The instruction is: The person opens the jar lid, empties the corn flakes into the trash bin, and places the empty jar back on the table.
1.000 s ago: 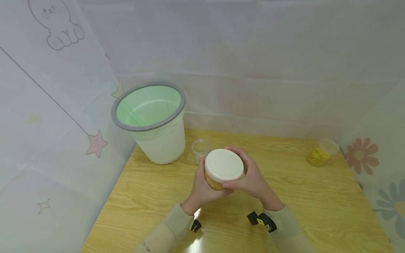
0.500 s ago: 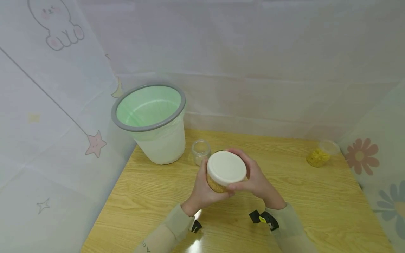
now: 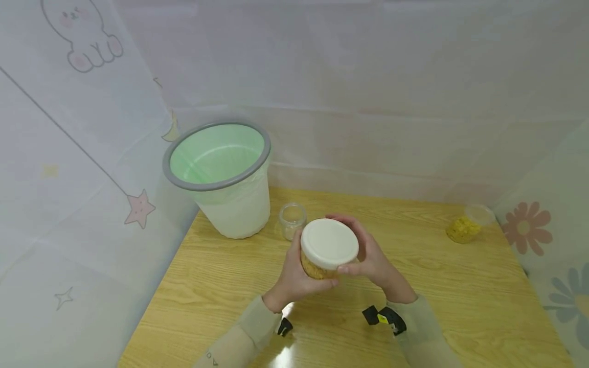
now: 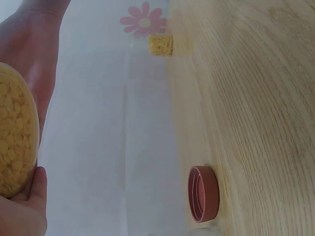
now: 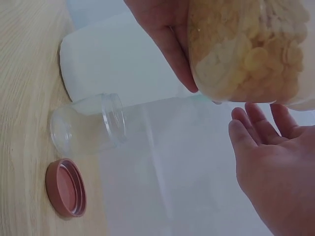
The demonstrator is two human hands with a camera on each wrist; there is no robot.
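Note:
Both hands hold a clear jar of yellow flakes above the middle of the table, its white lid on top. My left hand grips the jar's left and near side, with the thumb up along the wall. Around the right side curves my right hand, thumb at the near edge just under the lid, fingers partly hidden behind it. In the right wrist view, flakes fill the jar, and several right fingers are close to the lid end; whether they touch cannot be told.
Behind the jar stands a clear open jar, beside a pale green bin with a grey rim. A reddish-brown screw lid lies near that open jar. At the far right is a small container of yellow pieces.
The flake jar has shifted slightly right and nearer, mostly in the first half second. My right thumb has slid a little rightward along the lid's edge. The other objects have stayed put.

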